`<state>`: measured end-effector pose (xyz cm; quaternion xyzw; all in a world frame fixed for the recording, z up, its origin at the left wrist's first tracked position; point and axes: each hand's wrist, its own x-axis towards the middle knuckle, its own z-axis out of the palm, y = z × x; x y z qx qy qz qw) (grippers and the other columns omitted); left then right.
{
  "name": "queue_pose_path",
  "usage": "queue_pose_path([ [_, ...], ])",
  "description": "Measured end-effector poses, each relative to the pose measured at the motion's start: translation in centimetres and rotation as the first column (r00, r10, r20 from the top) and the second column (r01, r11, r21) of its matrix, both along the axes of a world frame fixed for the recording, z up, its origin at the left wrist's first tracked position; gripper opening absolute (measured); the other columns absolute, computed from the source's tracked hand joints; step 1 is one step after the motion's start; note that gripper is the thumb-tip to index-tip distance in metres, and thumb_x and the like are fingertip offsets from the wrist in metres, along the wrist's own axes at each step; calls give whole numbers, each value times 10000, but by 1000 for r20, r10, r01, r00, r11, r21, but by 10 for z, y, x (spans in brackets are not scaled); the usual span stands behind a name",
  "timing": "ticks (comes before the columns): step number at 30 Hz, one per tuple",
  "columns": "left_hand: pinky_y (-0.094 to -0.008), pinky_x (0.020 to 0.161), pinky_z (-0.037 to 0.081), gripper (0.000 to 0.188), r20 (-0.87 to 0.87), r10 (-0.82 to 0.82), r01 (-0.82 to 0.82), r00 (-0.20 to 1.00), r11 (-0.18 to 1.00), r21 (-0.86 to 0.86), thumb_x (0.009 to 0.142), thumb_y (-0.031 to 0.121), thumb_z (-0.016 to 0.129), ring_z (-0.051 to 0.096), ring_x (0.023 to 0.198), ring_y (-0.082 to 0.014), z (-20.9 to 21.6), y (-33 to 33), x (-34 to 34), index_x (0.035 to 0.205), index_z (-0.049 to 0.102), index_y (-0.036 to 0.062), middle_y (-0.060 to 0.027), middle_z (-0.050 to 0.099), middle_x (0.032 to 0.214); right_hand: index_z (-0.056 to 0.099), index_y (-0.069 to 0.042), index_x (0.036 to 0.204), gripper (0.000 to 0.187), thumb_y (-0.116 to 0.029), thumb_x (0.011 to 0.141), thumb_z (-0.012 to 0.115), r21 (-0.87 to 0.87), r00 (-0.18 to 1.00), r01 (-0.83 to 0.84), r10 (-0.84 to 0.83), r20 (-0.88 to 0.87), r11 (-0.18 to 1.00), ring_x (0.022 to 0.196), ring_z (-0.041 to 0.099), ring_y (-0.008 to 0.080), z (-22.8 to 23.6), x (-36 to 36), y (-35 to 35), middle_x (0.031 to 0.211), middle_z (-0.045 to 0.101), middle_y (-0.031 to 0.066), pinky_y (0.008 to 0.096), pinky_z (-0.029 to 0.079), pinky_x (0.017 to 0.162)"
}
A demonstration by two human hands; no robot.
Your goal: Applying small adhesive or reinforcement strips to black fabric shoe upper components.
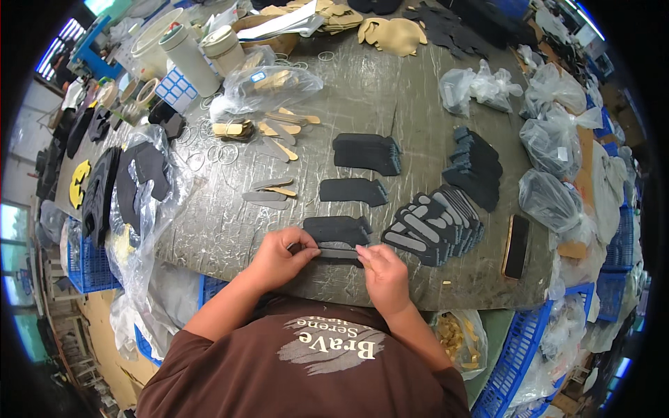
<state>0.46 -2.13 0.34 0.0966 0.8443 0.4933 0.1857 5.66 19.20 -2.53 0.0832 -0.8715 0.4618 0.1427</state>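
Near the table's front edge, my left hand (282,259) and my right hand (383,275) are closed in pinches at opposite ends of a narrow grey strip (339,253). It lies level along a dark fabric piece, mostly hidden under my fingers. Just beyond sits a black fabric stack (334,228), with a second stack (353,191) and a third stack (366,153) farther back. Right of them fans a pile of black pieces with grey strips on them (435,223). Several loose grey and tan strips (268,196) rest beyond my left hand.
A phone (516,247) lies at the right edge, below another black fabric pile (474,167). Bagged parts (550,146) line the far right. Rubber bands (223,153), strip bundles (233,130) and a white bottle (189,61) occupy the left back. Blue crates (512,355) stand below the table.
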Motion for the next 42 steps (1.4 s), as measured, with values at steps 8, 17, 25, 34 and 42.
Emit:
queue_pose_path([
  [8, -317, 695, 471, 524, -127, -111, 147, 986, 936, 321, 855, 352, 635, 555, 819, -177, -13, 0, 0, 1231, 445, 40, -103, 557, 977, 664, 5, 929, 129, 7, 807, 621, 194, 931, 361, -363, -28, 912, 796, 613, 274, 41, 12, 52, 963, 612, 133, 317, 494, 702],
  [17, -431, 643, 497, 945, -474, -389, 414, 790, 909, -54, 705, 689, 541, 576, 792, -382, 6, 39, 10, 1351, 296, 46, -194, 469, 1121, 651, 37, 876, 89, 18, 795, 617, -450, 937, -41, 191, 292, 892, 724, 617, 160, 41, 2, -15, 845, 655, 101, 278, 480, 637],
  [25, -447, 643, 504, 932, -450, -426, 437, 785, 896, -86, 698, 644, 599, 592, 842, -394, 5, 36, 12, 1343, 314, 34, -206, 464, 1156, 661, 27, 878, 101, -42, 814, 627, -654, 757, 95, 372, 537, 750, 667, 542, 57, 36, 3, -18, 758, 630, 24, 224, 445, 572],
  [34, -433, 607, 507, 932, -463, -350, 385, 815, 923, -20, 724, 642, 585, 593, 769, -366, 2, 33, 13, 1363, 269, 42, -190, 453, 1179, 635, 44, 877, 116, 37, 779, 573, -722, 725, 141, 425, 541, 678, 712, 556, 58, 36, 6, -20, 807, 640, 33, 206, 454, 607],
  [42, -442, 633, 506, 936, -438, -406, 429, 802, 902, -51, 726, 655, 570, 591, 820, -370, 5, 35, 14, 1357, 271, 32, -191, 448, 1191, 636, 42, 888, 133, 41, 772, 572, -732, 728, 140, 432, 532, 667, 713, 556, 60, 33, 5, -18, 803, 636, 32, 203, 451, 606],
])
